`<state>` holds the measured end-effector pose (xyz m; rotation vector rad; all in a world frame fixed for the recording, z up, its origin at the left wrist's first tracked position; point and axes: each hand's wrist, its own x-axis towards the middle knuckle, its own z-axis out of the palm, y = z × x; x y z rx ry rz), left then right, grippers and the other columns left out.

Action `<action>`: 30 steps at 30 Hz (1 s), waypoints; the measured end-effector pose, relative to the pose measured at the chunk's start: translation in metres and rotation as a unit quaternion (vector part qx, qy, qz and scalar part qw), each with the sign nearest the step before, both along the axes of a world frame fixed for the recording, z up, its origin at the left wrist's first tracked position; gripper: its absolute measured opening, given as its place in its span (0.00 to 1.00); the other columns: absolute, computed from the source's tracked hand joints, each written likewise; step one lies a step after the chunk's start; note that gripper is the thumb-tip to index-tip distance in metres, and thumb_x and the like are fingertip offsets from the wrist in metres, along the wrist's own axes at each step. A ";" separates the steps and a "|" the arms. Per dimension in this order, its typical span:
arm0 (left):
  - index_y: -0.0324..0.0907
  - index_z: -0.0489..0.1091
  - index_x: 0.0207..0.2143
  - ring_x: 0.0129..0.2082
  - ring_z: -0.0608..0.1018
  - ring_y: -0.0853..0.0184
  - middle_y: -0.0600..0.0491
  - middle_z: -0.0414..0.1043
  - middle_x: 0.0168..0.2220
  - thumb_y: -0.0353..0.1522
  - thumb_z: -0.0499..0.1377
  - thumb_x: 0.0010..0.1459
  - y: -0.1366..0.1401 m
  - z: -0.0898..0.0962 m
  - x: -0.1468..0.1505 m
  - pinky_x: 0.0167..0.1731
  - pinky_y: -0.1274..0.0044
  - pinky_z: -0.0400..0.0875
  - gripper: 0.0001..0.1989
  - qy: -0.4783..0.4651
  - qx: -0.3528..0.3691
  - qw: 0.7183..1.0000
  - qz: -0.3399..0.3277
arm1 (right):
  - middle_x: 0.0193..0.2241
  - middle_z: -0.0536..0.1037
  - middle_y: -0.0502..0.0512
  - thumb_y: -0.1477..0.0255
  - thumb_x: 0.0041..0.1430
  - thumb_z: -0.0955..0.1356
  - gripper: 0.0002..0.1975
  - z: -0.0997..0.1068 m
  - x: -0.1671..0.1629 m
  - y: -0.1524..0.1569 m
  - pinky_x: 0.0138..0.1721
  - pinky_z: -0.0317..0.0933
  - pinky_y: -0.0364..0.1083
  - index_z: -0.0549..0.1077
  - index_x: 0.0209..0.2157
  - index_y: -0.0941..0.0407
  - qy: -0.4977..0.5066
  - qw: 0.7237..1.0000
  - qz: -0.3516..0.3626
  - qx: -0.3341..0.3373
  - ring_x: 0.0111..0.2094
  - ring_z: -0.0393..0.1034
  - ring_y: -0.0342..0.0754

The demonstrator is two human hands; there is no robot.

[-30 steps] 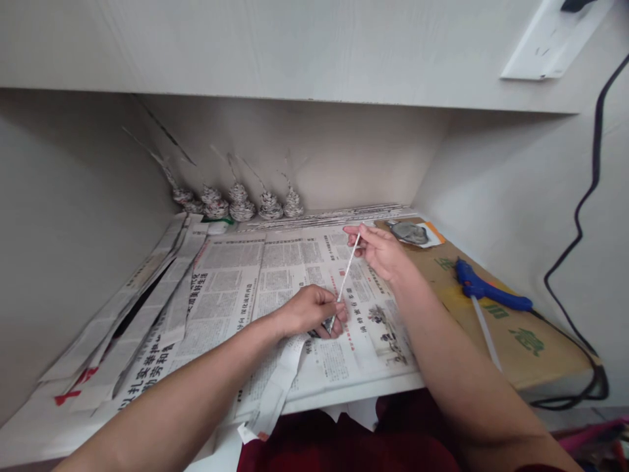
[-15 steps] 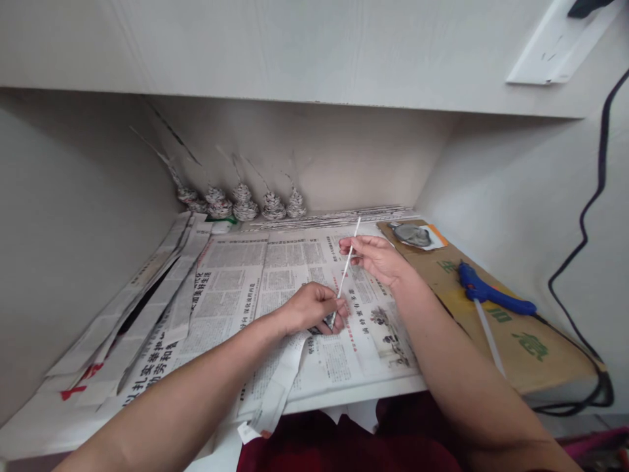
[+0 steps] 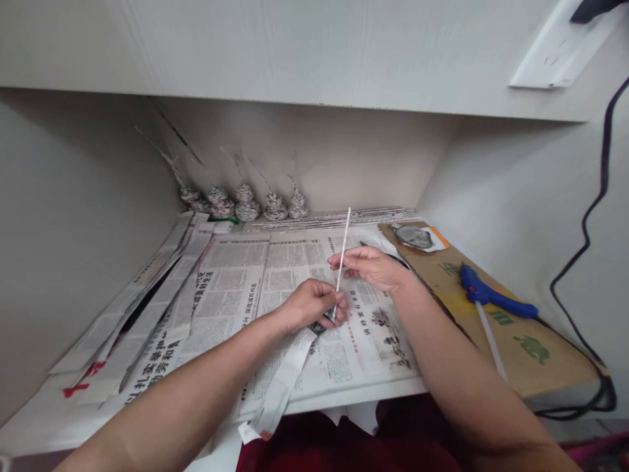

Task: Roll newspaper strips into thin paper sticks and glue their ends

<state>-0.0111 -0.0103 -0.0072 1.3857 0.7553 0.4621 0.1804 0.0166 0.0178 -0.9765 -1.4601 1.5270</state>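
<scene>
A thin white paper tube (image 3: 346,231) stands nearly upright over the newspaper, its lower end in the fingers of my left hand (image 3: 314,305). From under that hand a newspaper strip (image 3: 285,377) trails down over the front edge of the table. The strip's upper end meets the foot of the tube, partly hidden by my fingers. My right hand (image 3: 373,267) comes in from the right, its thumb and fingertips closed around the tube at mid-height.
Cut newspaper strips (image 3: 147,295) lie at the left. Along the back wall stand several woven paper gourds (image 3: 246,203) beside a bundle of long paper rods (image 3: 314,221). A blue glue gun (image 3: 496,298) rests on cardboard (image 3: 515,367) at right, with a black cord (image 3: 584,223).
The tube has tilted closer to vertical. My right hand has moved slightly left and down along it, uncovering a dark thin object behind. My left hand stays nearly in place.
</scene>
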 end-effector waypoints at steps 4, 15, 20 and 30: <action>0.34 0.72 0.29 0.29 0.76 0.67 0.47 0.73 0.28 0.44 0.57 0.53 0.000 0.001 0.002 0.28 0.75 0.74 0.20 -0.015 0.016 1.000 -0.001 | 0.34 0.77 0.56 0.66 0.48 0.73 0.10 -0.005 -0.008 0.002 0.36 0.59 0.44 0.78 0.30 0.58 0.007 0.999 -0.027 -0.020 0.37 0.68 0.45; 0.33 0.72 0.26 0.31 0.77 0.66 0.46 0.74 0.29 0.43 0.59 0.52 0.002 0.003 0.000 0.30 0.74 0.74 0.19 -0.028 0.022 0.999 0.011 | 0.37 0.77 0.56 0.64 0.48 0.73 0.12 -0.005 -0.017 -0.002 0.36 0.62 0.45 0.77 0.32 0.58 0.013 0.999 -0.009 -0.037 0.35 0.69 0.45; 0.33 0.72 0.26 0.31 0.76 0.67 0.46 0.74 0.30 0.41 0.60 0.51 0.001 0.003 0.000 0.31 0.74 0.74 0.17 -0.019 0.016 1.000 0.005 | 0.30 0.77 0.53 0.66 0.45 0.74 0.10 -0.008 -0.019 0.000 0.34 0.61 0.43 0.74 0.23 0.58 0.027 0.996 -0.076 -0.037 0.34 0.69 0.44; 0.34 0.72 0.27 0.31 0.77 0.67 0.46 0.74 0.30 0.42 0.59 0.53 0.002 0.001 0.000 0.30 0.75 0.75 0.17 -0.029 0.009 0.999 0.019 | 0.29 0.76 0.52 0.67 0.44 0.74 0.11 -0.011 -0.017 0.000 0.34 0.62 0.43 0.73 0.23 0.58 0.029 0.999 -0.032 -0.025 0.32 0.69 0.43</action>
